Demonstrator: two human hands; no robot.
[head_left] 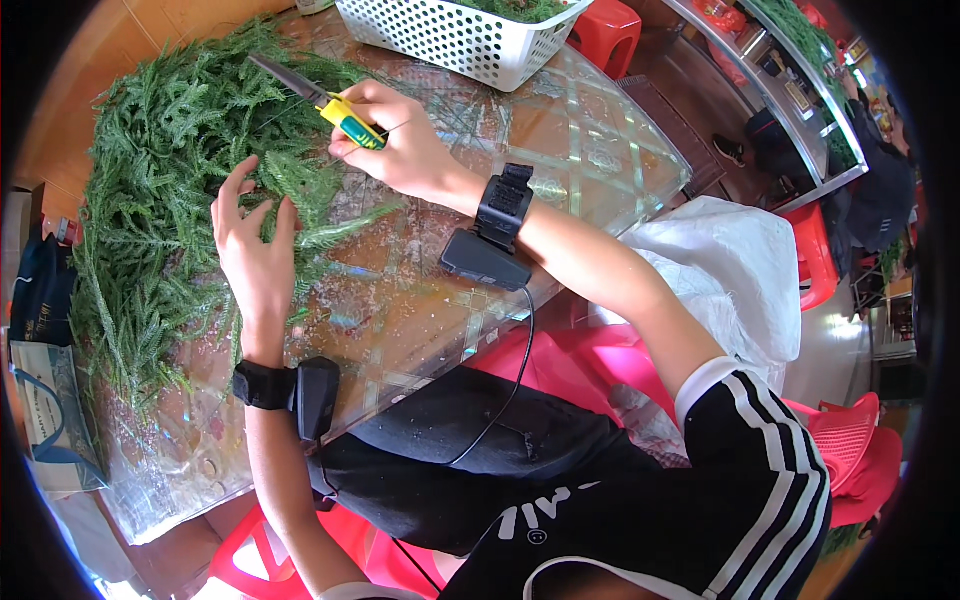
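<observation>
The right hand (405,150) is closed round the yellow-and-green handle of a pair of clippers (350,124), whose dark blades point up and left over the far side of a heap of green sprigs (150,190). The left hand (254,255) is open, fingers spread and slightly bent over the near part of the heap (whether the fingertips touch a sprig, I cannot tell). The heap covers most of the left part of the tabletop (410,315), which is brown, glossy and patterned with pale crossing bands; small clippings litter its bare part. At the far edge stands a white perforated basket (450,45) with more greenery in it, and just beyond is a red stool (607,38).

To the right of the table, a bulky white sack (715,265) sits near a red chair (845,435). A metal-framed shelf (800,90) stands farther off, with a person in dark clothes (880,185) beside it. At the left rim, a dark blue bag (45,290) and a pale bag (50,405) adjoin the table.
</observation>
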